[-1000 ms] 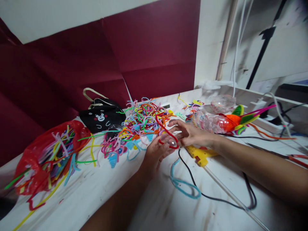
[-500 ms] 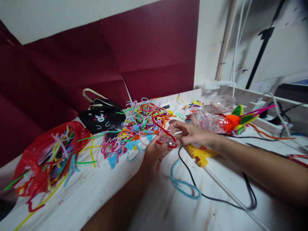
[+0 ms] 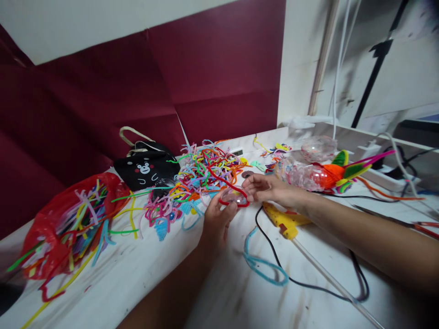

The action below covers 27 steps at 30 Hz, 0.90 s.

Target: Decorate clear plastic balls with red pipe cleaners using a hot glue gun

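My left hand [image 3: 219, 215] is closed on a small clear plastic piece [image 3: 236, 196] with a rounded, shiny surface. A red pipe cleaner [image 3: 226, 183] runs around the rim of that piece, its free end sticking up to the left. My right hand [image 3: 265, 189] pinches the pipe cleaner against the right side of the piece. Below the right forearm lies a yellow glue gun [image 3: 286, 221] with a clear glue stick [image 3: 329, 274] in it. A blue pipe cleaner [image 3: 264, 269] lies looped on the white table [image 3: 164, 283] in front.
A tangled heap of pipe cleaners [image 3: 202, 171] lies behind my hands. At left are a red plastic bag [image 3: 41, 246] of pipe cleaners and a black bag [image 3: 137, 167]. Clear plastic pieces [image 3: 318, 148], an orange-and-green craft piece [image 3: 332, 176] and pliers [image 3: 408, 224] are at right. A black cord [image 3: 274, 251] curves across the table.
The red pipe cleaner's free end has swung left and now slants lower. My right-hand fingers have curled in closer to the clear piece. The view has shifted slightly.
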### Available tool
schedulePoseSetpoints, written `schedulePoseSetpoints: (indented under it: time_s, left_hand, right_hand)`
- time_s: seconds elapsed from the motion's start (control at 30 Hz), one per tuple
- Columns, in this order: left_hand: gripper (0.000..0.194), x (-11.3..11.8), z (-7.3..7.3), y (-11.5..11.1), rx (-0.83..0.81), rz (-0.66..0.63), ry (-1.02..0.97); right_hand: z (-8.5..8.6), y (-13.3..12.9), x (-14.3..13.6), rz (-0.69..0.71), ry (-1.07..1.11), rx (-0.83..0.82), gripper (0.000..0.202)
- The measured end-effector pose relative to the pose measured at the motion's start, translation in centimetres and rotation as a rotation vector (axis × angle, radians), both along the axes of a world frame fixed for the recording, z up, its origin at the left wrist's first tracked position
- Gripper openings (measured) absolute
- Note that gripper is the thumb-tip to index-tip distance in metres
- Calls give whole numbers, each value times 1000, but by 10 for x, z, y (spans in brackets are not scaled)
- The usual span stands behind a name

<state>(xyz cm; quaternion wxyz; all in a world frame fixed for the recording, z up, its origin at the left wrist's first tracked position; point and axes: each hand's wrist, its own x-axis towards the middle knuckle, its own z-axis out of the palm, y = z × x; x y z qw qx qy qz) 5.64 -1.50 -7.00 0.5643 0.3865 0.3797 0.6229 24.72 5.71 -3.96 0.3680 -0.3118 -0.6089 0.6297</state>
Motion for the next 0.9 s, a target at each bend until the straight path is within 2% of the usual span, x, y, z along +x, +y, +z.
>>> schedulePoseSetpoints:
  time_s: [0.17, 0.33, 0.5, 0.63, 0.8, 0.9]
  left_hand:
    - [81, -1, -1, 0, 38, 57, 27]
    - [78, -1, -1, 1, 53, 88, 35]
    - [75, -1, -4, 4, 42, 124, 65]
    - [80, -1, -7, 6, 61, 160, 75]
    - [83, -1, -5, 4, 56, 129, 117]
    - [83, -1, -9, 6, 58, 127, 120]
  right_hand:
    - [2, -4, -4, -89, -51, -57, 31]
    - [7, -8, -6, -107, -84, -126, 36]
    - [11, -11, -4, -59, -78, -200, 34]
    - [13, -12, -3, -46, -83, -211, 33]
    - [12, -13, -3, -45, -76, -223, 34]
    - [11, -12, -3, -49, -59, -234, 30]
